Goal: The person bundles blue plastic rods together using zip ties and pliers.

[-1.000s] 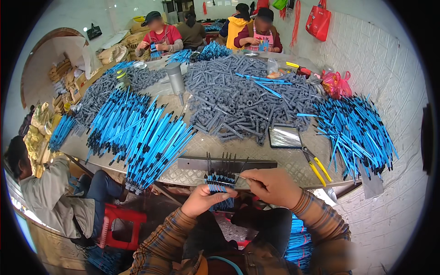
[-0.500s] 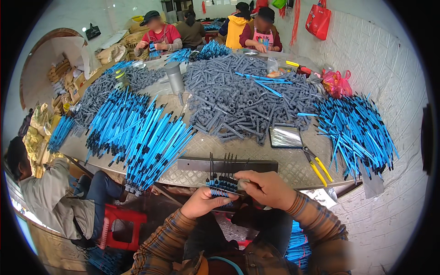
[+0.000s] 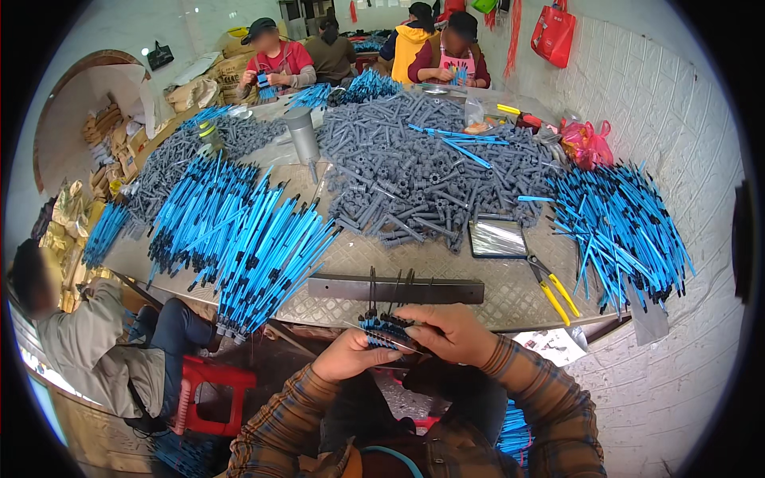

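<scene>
Fingers of the left hand (image 3: 347, 357) are closed around a bundle of blue-and-black sticks (image 3: 379, 327), the thumb laid along its lower side and the other fingertips mostly hidden. The bundle is held just off the table's (image 3: 362, 253) near edge, around the middle of that edge, with thin black ends pointing up past the edge. A thin silvery strip (image 3: 406, 347) slants across the bundle. The right hand (image 3: 453, 328) comes in from the right with bent fingers, the upper ones against the bundle's right side among the black parts; whether thumb and finger pinch anything cannot be told.

Along the table's near edge, just beyond the hands, lies a dark bar (image 3: 396, 289). Pliers with yellow handles (image 3: 551, 291) lie farther right by the same edge, near a black-rimmed tray (image 3: 476, 251). Blue sticks are piled toward the table's left edge (image 3: 263, 259) and right edge (image 3: 623, 235), with grey plastic pieces (image 3: 430, 179) heaped between.
</scene>
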